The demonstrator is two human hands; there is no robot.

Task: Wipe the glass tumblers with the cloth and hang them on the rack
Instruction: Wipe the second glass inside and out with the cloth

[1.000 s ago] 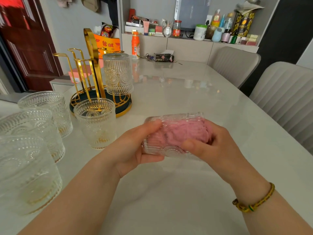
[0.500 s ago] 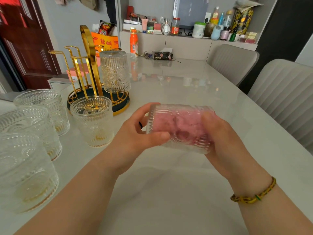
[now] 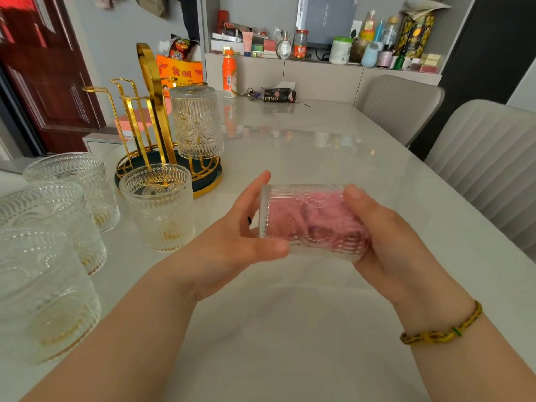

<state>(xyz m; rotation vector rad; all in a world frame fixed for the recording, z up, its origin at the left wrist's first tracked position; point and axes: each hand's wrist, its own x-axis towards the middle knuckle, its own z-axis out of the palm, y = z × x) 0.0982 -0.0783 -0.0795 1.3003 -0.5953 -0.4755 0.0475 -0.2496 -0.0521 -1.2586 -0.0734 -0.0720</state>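
I hold a ribbed glass tumbler (image 3: 316,242) on its side above the table, with a pink cloth (image 3: 290,219) stuffed inside it. My left hand (image 3: 232,242) holds its left end, thumb under the glass and fingers spread behind it. My right hand (image 3: 388,242) wraps around its right end, thumb on top. A gold rack (image 3: 150,91) stands at the back left with one tumbler (image 3: 197,123) hung upside down on it. Several more tumblers stand upright at the left, the nearest one (image 3: 158,207) in front of the rack.
The pale table (image 3: 319,146) stretches ahead. An orange bottle (image 3: 229,74) and a dark tissue box (image 3: 278,94) sit at its far edge. Two grey chairs (image 3: 487,158) line the right side. A cluttered shelf runs along the back wall.
The tumbler has turned in my hands and risen a little. My left fingers have spread out behind its end, and my right thumb has shifted on top.
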